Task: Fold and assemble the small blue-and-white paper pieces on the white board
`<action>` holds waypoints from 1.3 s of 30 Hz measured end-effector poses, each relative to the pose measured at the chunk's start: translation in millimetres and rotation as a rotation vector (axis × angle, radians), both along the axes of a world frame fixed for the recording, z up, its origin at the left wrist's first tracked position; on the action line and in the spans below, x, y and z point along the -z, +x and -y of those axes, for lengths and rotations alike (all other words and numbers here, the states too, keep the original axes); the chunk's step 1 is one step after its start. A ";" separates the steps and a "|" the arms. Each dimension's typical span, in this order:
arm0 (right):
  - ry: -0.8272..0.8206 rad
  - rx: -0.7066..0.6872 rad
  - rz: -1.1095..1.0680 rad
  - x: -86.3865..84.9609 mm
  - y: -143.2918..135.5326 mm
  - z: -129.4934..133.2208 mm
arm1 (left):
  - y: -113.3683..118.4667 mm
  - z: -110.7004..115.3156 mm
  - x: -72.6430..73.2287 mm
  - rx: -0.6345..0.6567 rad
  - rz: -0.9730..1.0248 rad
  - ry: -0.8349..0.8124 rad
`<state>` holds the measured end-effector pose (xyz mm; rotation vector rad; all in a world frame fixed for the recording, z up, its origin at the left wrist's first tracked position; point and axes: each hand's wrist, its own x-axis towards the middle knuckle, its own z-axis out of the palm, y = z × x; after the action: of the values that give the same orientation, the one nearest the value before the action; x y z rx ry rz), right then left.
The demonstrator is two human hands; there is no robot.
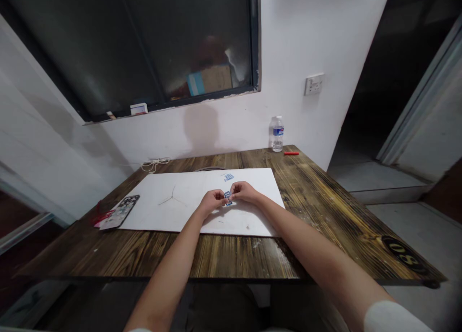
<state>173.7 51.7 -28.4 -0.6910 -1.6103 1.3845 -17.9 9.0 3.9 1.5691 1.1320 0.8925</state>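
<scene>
Both hands meet over the right part of a white board [144,202] on the wooden table. Between their fingertips is a small blue piece [227,195] with a pale pattern; its exact kind is too small to tell. My left hand [213,200] pinches its left side, and my right hand [241,191] pinches its right side. Just behind them on the board lies a small group of blue strips [228,177]. Thin twig-like strands [172,197] spread in three directions on the board's left half.
A phone-like patterned case [124,211] with a red cord lies over the board's left edge. At the back are a white cable [155,164], a water bottle [277,134] and a red pen-like stick [291,153]. A wall stands behind the table.
</scene>
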 end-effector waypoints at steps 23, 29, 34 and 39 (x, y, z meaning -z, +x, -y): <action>0.466 0.552 0.538 10.9 10.5 -14.3 | -7.3 -14.4 2.4 -0.498 0.188 0.073; 0.593 0.430 0.901 14.2 2.8 -11.9 | -8.6 -13.9 2.7 -0.563 0.255 0.038; 0.634 0.406 1.083 13.5 -0.2 -11.2 | -8.5 -12.9 3.0 -0.561 0.242 0.013; 0.623 0.412 1.164 8.7 -2.2 -8.4 | -8.8 -14.1 4.1 -0.568 0.244 0.008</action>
<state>171.5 60.1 -37.1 -1.4454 -2.3839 0.0290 -26.7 23.1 -0.2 1.1112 1.4169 1.4184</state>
